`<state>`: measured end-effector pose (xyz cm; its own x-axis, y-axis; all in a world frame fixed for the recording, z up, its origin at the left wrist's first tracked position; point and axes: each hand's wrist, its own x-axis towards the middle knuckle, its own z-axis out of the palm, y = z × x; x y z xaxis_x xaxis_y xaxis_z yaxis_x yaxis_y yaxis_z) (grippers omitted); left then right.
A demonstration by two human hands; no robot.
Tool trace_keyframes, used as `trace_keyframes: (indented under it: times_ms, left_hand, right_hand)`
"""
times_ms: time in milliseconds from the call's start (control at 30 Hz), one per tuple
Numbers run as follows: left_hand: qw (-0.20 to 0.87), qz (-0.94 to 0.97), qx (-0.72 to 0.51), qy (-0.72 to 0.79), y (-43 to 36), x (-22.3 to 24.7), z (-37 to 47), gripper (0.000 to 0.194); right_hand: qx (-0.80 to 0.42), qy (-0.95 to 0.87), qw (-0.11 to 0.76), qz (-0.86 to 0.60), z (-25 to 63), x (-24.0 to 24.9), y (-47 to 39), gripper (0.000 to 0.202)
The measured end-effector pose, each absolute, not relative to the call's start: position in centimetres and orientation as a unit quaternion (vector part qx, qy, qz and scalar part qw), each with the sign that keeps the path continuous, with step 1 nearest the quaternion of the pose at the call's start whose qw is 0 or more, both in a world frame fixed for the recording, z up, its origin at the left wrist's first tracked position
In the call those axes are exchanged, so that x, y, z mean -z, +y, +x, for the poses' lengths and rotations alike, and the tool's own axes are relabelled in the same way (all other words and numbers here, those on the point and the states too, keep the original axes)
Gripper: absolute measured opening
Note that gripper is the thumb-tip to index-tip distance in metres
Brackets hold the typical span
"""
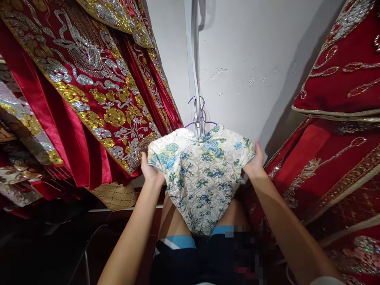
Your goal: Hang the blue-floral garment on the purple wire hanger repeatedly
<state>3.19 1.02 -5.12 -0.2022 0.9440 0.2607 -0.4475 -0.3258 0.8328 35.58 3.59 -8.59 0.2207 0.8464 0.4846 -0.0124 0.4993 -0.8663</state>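
Observation:
A short-sleeved floral cheongsam (204,178) in white, blue, green and yellow hangs in front of me on a purple wire hanger (202,111). It has a stand collar and slanted front closure, and its lower part falls over my legs. My left hand (152,171) holds the sleeve on the left, thumb up at its outer edge. At the opposite sleeve is my right hand (254,163), gripping it the same way. The fingers of both hands are mostly hidden by the cloth. Between them the dress is spread wide.
Red gowns with gold and silver embroidery (114,103) hang close on the left. More beaded red garments (335,130) hang on the right. Behind the hanger, a white strap or pole (194,47) runs down the scuffed white wall (246,47). A thin cable crosses the dark lower left.

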Motion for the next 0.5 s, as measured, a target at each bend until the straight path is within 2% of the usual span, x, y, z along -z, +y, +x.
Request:
trace_keyframes:
  times_ms: [67, 167, 267, 400, 500]
  left_hand:
    - [0.493, 0.379, -0.730, 0.283, 0.8, 3.8, 3.5, 0.066]
    - [0.482, 0.420, -0.719, 0.272, 2.0, 0.8, 4.0, 0.051]
    - [0.421, 0.498, -0.688, 0.319, 3.3, -2.1, 4.1, 0.053]
    - [0.144, 0.697, -0.601, 0.363, 1.9, -2.9, 4.6, 0.082]
    - [-0.024, 0.808, -0.450, 0.380, 0.4, -0.5, 6.1, 0.090]
  right_hand:
    - [-0.340, -0.501, 0.698, -0.383, 36.5, 7.7, 4.0, 0.063]
    - [-0.370, -0.455, 0.718, -0.375, 37.8, 5.1, 4.4, 0.048]
    - [-0.366, -0.406, 0.761, -0.351, 38.8, 2.3, 3.1, 0.037]
    - [-0.295, -0.337, 0.838, -0.312, 37.7, 2.2, -3.2, 0.031]
    - [-0.313, -0.412, 0.797, -0.310, 34.7, 4.8, -9.6, 0.035]
